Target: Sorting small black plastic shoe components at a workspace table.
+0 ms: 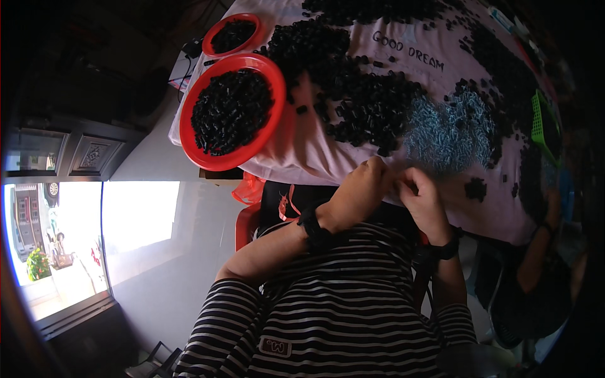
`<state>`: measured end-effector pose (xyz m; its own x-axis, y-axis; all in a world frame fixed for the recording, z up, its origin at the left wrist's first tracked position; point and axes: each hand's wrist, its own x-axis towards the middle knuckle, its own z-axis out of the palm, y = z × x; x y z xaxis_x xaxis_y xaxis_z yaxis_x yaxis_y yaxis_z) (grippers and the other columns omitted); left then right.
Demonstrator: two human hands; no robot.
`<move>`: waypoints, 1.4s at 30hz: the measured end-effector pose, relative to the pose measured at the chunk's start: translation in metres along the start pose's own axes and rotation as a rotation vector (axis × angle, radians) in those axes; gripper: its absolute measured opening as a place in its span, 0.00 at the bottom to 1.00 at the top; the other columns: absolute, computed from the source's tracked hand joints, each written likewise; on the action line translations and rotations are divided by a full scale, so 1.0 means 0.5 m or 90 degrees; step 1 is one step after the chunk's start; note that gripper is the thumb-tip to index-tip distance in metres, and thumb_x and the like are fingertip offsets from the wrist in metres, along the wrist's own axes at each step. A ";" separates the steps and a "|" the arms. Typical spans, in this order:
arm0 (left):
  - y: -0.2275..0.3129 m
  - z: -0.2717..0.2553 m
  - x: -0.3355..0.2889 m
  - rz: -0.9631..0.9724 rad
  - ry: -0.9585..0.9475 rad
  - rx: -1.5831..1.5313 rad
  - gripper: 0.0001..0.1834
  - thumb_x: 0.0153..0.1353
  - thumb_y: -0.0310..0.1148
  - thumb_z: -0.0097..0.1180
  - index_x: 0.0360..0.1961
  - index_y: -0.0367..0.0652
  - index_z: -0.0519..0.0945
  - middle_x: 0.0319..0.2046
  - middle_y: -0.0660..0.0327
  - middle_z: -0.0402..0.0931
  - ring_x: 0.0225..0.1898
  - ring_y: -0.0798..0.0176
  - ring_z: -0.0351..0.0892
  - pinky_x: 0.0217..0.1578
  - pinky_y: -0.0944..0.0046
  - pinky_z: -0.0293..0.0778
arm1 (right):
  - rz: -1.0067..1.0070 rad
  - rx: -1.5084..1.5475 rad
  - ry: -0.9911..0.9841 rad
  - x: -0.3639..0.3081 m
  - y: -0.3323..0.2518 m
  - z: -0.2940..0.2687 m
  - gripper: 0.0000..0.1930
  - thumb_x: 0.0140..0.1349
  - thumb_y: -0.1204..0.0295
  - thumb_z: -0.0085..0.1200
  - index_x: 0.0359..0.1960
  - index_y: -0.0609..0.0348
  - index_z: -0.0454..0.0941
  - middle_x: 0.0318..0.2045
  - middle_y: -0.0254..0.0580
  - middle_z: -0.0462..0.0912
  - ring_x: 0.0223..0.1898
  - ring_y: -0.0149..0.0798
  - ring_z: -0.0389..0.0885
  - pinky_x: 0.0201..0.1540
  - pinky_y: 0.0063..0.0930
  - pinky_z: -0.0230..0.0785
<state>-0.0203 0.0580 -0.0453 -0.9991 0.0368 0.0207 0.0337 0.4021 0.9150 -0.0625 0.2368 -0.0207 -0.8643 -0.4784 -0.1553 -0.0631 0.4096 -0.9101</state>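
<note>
At the near edge of the cloth-covered table, my left hand (359, 195) is closed in a fist with its fingers curled. My right hand (423, 200) is close beside it, thumb and fingers bent together in a pinch. Whatever either hand holds is too small or hidden to make out. Just beyond both hands lies a heap of thin, light-blue metallic-looking pieces (450, 135), their kind unclear. Next to it, on the left, spreads a pile of small black cylindrical pieces (372, 107).
A large red bowl (277, 116) full of black pieces stands at the table's left edge, with a smaller red bowl (255, 22) behind it. On the right are a green basket (539, 123) and another person's arm (539, 255). Pink cloth (315, 154) covers the table.
</note>
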 end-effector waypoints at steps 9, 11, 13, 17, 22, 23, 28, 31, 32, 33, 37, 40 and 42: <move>0.049 -0.033 0.025 -0.062 -0.082 -0.102 0.12 0.71 0.32 0.55 0.44 0.30 0.74 0.36 0.43 0.80 0.40 0.40 0.84 0.39 0.52 0.80 | 0.046 0.201 0.039 -0.010 -0.006 -0.010 0.06 0.72 0.72 0.56 0.40 0.62 0.78 0.33 0.28 0.79 0.36 0.21 0.74 0.39 0.19 0.69; 0.066 -0.040 0.021 -0.182 -0.141 -0.168 0.12 0.71 0.32 0.54 0.44 0.30 0.74 0.36 0.43 0.80 0.40 0.40 0.84 0.39 0.51 0.80 | 0.053 0.209 0.015 -0.009 0.008 -0.011 0.08 0.74 0.69 0.55 0.42 0.61 0.78 0.33 0.26 0.78 0.36 0.20 0.73 0.41 0.18 0.67; 0.024 -0.003 0.008 0.021 0.007 0.045 0.12 0.71 0.31 0.54 0.46 0.30 0.75 0.36 0.45 0.79 0.39 0.44 0.84 0.38 0.53 0.80 | 0.044 0.150 0.031 -0.005 0.011 -0.004 0.06 0.73 0.71 0.56 0.41 0.61 0.77 0.32 0.27 0.78 0.36 0.20 0.74 0.39 0.19 0.68; -0.003 0.013 0.001 0.036 0.023 0.028 0.12 0.71 0.30 0.54 0.46 0.30 0.76 0.37 0.45 0.78 0.39 0.45 0.84 0.38 0.54 0.80 | 0.012 0.050 0.029 -0.002 0.001 -0.008 0.05 0.71 0.74 0.57 0.40 0.62 0.77 0.32 0.29 0.78 0.35 0.22 0.75 0.38 0.20 0.68; -0.014 0.020 0.003 0.008 -0.014 -0.094 0.13 0.71 0.31 0.50 0.39 0.26 0.75 0.36 0.39 0.78 0.40 0.37 0.82 0.40 0.50 0.78 | -0.129 -0.079 0.036 0.001 0.002 -0.012 0.03 0.69 0.76 0.58 0.39 0.63 0.77 0.31 0.31 0.78 0.34 0.25 0.75 0.37 0.22 0.69; -0.002 0.012 0.005 0.009 -0.015 -0.093 0.13 0.71 0.31 0.50 0.39 0.26 0.75 0.36 0.39 0.78 0.40 0.37 0.82 0.40 0.50 0.78 | -0.128 -0.079 0.038 0.000 0.004 -0.013 0.03 0.69 0.76 0.58 0.39 0.63 0.77 0.31 0.31 0.78 0.34 0.25 0.75 0.37 0.22 0.69; 0.037 -0.014 0.016 -0.131 -0.067 -0.234 0.16 0.73 0.37 0.55 0.42 0.30 0.75 0.27 0.55 0.79 0.25 0.68 0.80 0.27 0.66 0.75 | 0.043 0.206 0.051 -0.013 0.004 -0.007 0.06 0.73 0.72 0.57 0.40 0.62 0.78 0.32 0.28 0.77 0.35 0.22 0.73 0.39 0.19 0.68; 0.033 -0.009 0.015 -0.122 -0.063 -0.244 0.15 0.73 0.36 0.55 0.42 0.30 0.75 0.28 0.54 0.80 0.25 0.67 0.80 0.27 0.65 0.75 | 0.038 0.166 0.054 -0.013 -0.002 -0.012 0.08 0.74 0.69 0.57 0.40 0.61 0.77 0.33 0.28 0.77 0.37 0.21 0.72 0.40 0.18 0.67; 0.032 -0.008 0.014 -0.121 -0.063 -0.243 0.15 0.73 0.36 0.55 0.42 0.30 0.75 0.28 0.54 0.80 0.25 0.67 0.80 0.27 0.65 0.75 | 0.037 0.167 0.055 -0.013 0.001 -0.013 0.08 0.74 0.69 0.57 0.40 0.61 0.77 0.33 0.28 0.77 0.37 0.21 0.72 0.40 0.18 0.67; 0.032 -0.005 0.013 -0.110 -0.049 -0.202 0.14 0.72 0.34 0.56 0.42 0.31 0.75 0.28 0.53 0.80 0.26 0.64 0.81 0.29 0.64 0.76 | 0.018 0.148 0.047 -0.012 0.006 -0.014 0.08 0.74 0.69 0.57 0.41 0.62 0.77 0.33 0.28 0.77 0.37 0.22 0.72 0.41 0.18 0.67; 0.022 0.018 0.004 0.079 0.069 -0.002 0.10 0.70 0.29 0.56 0.42 0.30 0.75 0.32 0.49 0.79 0.33 0.51 0.83 0.35 0.57 0.79 | -0.021 0.126 0.052 -0.014 0.011 -0.013 0.08 0.75 0.70 0.55 0.41 0.62 0.76 0.34 0.29 0.77 0.38 0.22 0.73 0.43 0.19 0.68; 0.016 0.030 -0.001 0.127 0.066 -0.017 0.08 0.68 0.25 0.56 0.42 0.29 0.75 0.37 0.47 0.75 0.39 0.44 0.82 0.40 0.54 0.79 | -0.036 0.142 0.047 -0.013 0.020 -0.010 0.07 0.76 0.71 0.54 0.43 0.62 0.75 0.35 0.30 0.77 0.38 0.22 0.74 0.44 0.19 0.69; 0.003 0.031 -0.003 0.149 0.050 0.013 0.07 0.67 0.24 0.55 0.42 0.29 0.75 0.39 0.47 0.74 0.40 0.44 0.81 0.40 0.54 0.79 | -0.048 0.129 0.044 -0.012 0.020 -0.009 0.06 0.76 0.71 0.53 0.43 0.62 0.75 0.35 0.30 0.77 0.38 0.22 0.74 0.44 0.20 0.69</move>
<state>-0.0186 0.0726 -0.0499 -0.9630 0.0601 0.2629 0.2639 0.4099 0.8731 -0.0601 0.2470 -0.0271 -0.8938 -0.4439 -0.0637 -0.0334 0.2074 -0.9777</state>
